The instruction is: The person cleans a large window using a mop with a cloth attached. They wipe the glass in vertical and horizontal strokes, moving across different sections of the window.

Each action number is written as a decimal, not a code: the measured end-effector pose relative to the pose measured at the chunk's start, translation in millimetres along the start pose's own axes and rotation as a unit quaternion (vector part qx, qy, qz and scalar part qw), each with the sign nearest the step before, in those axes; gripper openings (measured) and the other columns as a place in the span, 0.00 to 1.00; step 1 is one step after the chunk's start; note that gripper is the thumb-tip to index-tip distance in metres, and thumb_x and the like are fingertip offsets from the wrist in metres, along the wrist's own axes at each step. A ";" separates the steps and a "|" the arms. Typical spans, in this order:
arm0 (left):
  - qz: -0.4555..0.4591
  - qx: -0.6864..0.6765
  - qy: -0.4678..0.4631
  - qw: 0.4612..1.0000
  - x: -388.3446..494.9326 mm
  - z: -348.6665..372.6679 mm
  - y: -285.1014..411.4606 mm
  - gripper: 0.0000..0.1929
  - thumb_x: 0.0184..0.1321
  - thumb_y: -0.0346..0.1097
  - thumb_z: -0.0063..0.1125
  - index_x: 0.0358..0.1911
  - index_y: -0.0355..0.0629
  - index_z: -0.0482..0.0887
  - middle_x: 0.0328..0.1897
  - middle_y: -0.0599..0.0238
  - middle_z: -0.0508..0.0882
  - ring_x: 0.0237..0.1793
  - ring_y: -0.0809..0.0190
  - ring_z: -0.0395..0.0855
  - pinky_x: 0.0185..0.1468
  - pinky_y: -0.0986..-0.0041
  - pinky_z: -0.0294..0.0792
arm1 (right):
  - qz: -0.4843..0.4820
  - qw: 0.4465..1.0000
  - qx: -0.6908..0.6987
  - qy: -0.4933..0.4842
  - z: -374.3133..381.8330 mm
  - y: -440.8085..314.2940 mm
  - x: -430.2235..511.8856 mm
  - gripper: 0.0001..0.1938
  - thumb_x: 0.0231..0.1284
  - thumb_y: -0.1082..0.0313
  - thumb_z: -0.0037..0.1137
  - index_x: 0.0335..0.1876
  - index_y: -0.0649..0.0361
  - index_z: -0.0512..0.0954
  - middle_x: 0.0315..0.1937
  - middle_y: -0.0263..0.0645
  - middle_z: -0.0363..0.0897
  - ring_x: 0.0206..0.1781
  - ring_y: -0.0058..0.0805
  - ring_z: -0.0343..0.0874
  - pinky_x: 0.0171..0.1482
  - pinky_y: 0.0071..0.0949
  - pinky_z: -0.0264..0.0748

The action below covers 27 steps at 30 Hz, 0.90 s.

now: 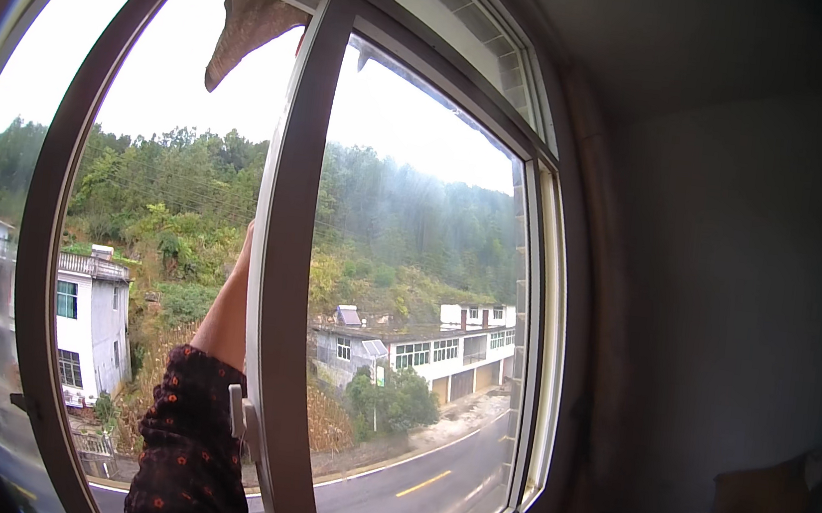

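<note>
My left forearm, in a dark sleeve with small orange flowers, reaches up outside through the open part of a sliding window. Its wrist is bare. My left hand passes behind the upright sash frame, which hides the fingers and whatever they hold. Higher up, a brown cloth hangs outside at the top of the opening; whether my hand grips it is hidden. A white window latch sits on the sash edge beside my sleeve. My right hand is out of view.
The sash's glass pane is hazy and streaked. Another sash upright stands at the left. Outside lie a road, white houses and a wooded hillside. A dim wall fills the right side.
</note>
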State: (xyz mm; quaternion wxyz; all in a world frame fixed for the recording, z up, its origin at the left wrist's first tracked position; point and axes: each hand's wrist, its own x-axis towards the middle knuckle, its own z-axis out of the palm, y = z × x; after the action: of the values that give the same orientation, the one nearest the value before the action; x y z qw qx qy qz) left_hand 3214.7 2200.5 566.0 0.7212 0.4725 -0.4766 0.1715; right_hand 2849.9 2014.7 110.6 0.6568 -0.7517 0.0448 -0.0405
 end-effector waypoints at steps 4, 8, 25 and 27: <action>0.045 -0.121 0.102 0.986 -76.2 -9.9 -36.5 0.26 0.70 0.63 0.46 0.30 0.46 0.79 0.16 0.73 0.75 0.14 0.71 0.72 0.17 0.77 0.63 | -0.052 0.983 0.128 -0.123 15.9 -39.3 -16.4 0.19 0.68 0.71 0.57 0.63 0.64 0.74 0.47 0.37 0.84 0.50 0.24 0.80 0.56 0.26 0.76; -0.045 -0.162 0.030 0.985 -136.8 -30.2 -41.5 0.29 0.68 0.66 0.44 0.29 0.44 0.73 0.11 0.73 0.66 0.08 0.71 0.62 0.12 0.77 0.56 | -0.299 0.925 -0.036 -0.231 64.3 -68.4 11.3 0.23 0.68 0.74 0.53 0.68 0.59 0.69 0.48 0.38 0.80 0.43 0.25 0.76 0.46 0.27 0.76; -0.117 -0.233 0.067 0.963 -180.6 -108.3 13.1 0.30 0.68 0.70 0.36 0.30 0.49 0.72 0.11 0.73 0.62 0.08 0.70 0.59 0.11 0.73 0.54 | -0.329 0.914 -0.191 0.140 231.5 -103.0 100.4 0.38 0.65 0.59 0.57 0.76 0.62 0.52 0.62 0.67 0.67 0.63 0.61 0.70 0.61 0.43 0.69; -0.105 -0.241 0.052 0.963 -184.3 -113.7 14.5 0.30 0.68 0.70 0.35 0.30 0.48 0.72 0.12 0.74 0.62 0.08 0.70 0.59 0.11 0.73 0.54 | -0.264 0.936 -0.177 0.152 228.9 -95.6 105.7 0.37 0.67 0.55 0.55 0.76 0.59 0.52 0.53 0.70 0.72 0.51 0.63 0.78 0.48 0.47 0.76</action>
State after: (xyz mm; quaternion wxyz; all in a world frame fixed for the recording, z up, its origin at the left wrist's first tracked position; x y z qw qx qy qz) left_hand 3174.5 2341.2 405.7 0.8517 0.3227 -0.4129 -0.0009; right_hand 2983.6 2239.9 175.0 0.4644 -0.8253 -0.0495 -0.3174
